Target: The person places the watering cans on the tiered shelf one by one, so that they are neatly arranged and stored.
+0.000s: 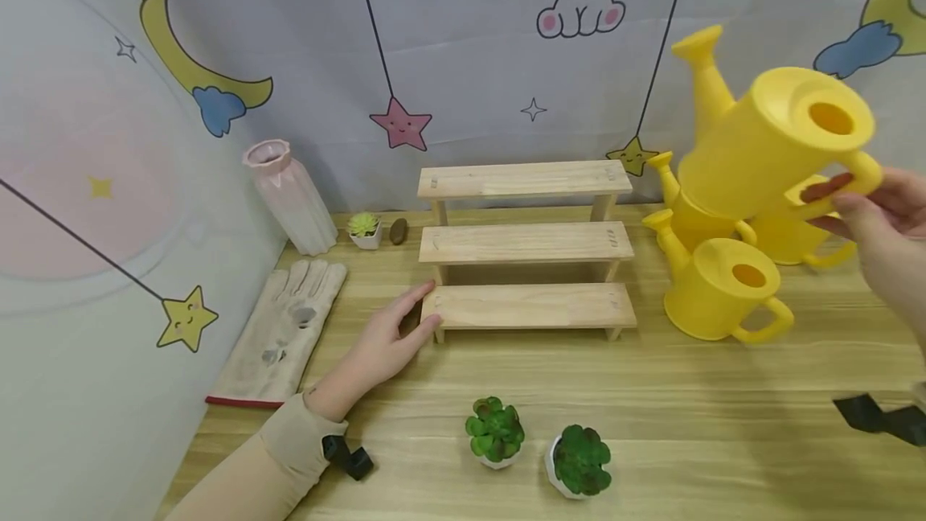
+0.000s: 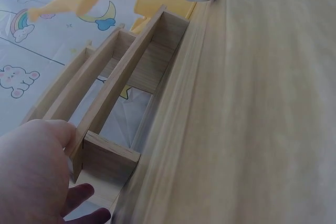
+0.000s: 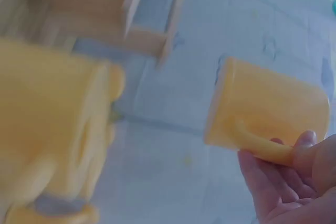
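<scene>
My left hand holds the left end of the lowest step of a three-tier wooden stand, thumb over the front corner. In the left wrist view, other fingers reach past the step's end. My right hand grips the handle of a yellow watering can, raised at the right with its spout pointing up and left. Below it stand several more yellow watering cans, the nearest can in front. The right wrist view shows fingers and thumb around the handle of the lifted watering can.
Two green potted succulents stand at the front of the table. Behind on the left are a pale pink vase, a small potted plant and a dark stone. Work gloves lie by the left wall. A printed cloth hangs behind.
</scene>
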`<state>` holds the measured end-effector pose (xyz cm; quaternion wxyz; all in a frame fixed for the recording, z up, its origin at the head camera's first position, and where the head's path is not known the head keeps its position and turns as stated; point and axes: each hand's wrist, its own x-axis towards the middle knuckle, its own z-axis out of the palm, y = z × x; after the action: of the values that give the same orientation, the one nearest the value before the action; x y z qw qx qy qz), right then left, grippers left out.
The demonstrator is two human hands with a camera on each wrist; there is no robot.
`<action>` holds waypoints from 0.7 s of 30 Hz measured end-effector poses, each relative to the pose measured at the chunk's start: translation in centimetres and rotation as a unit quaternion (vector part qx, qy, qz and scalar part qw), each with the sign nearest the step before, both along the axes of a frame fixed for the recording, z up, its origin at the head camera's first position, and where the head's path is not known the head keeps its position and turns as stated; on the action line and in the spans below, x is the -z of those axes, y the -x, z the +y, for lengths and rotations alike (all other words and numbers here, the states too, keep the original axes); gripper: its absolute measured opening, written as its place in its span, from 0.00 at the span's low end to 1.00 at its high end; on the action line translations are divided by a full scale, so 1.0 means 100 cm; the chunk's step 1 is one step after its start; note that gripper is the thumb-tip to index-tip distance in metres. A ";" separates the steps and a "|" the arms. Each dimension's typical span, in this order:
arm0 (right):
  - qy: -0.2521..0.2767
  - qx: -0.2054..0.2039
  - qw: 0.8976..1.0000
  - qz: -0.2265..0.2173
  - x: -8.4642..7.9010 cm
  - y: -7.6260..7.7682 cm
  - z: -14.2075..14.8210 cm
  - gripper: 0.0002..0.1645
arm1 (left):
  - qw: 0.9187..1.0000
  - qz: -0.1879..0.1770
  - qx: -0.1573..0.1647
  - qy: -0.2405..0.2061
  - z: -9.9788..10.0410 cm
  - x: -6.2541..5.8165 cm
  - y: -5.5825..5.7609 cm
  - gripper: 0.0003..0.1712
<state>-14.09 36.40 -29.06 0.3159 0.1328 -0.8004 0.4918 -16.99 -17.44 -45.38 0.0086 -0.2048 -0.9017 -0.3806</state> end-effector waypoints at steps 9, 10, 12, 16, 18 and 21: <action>-0.099 0.044 0.985 -0.133 -0.047 0.029 -0.110 0.20 | 1.000 -0.001 0.001 0.002 -0.001 0.000 -0.001 0.36; -0.101 0.037 0.984 -0.144 -0.049 0.034 -0.120 0.21 | 1.000 -0.001 0.002 0.003 -0.001 -0.001 -0.001 0.36; -0.114 0.025 0.982 -0.148 -0.050 0.043 -0.138 0.21 | 1.000 0.001 0.001 0.005 -0.001 -0.001 -0.001 0.36; -0.131 -0.003 0.978 -0.160 -0.049 0.059 -0.171 0.21 | 1.000 0.001 0.003 0.005 -0.001 -0.001 -0.001 0.36; -0.130 -0.018 0.976 -0.172 -0.047 0.067 -0.185 0.22 | 1.000 0.002 0.003 0.007 -0.001 0.000 -0.001 0.36; -0.137 -0.028 0.971 -0.193 -0.046 0.078 -0.204 0.24 | 1.000 0.001 0.001 0.008 -0.001 0.000 -0.001 0.36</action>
<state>-21.85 16.03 -24.49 0.1207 0.0997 -0.9018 0.4027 -16.89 -17.51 -45.42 0.0078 -0.2062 -0.9046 -0.3729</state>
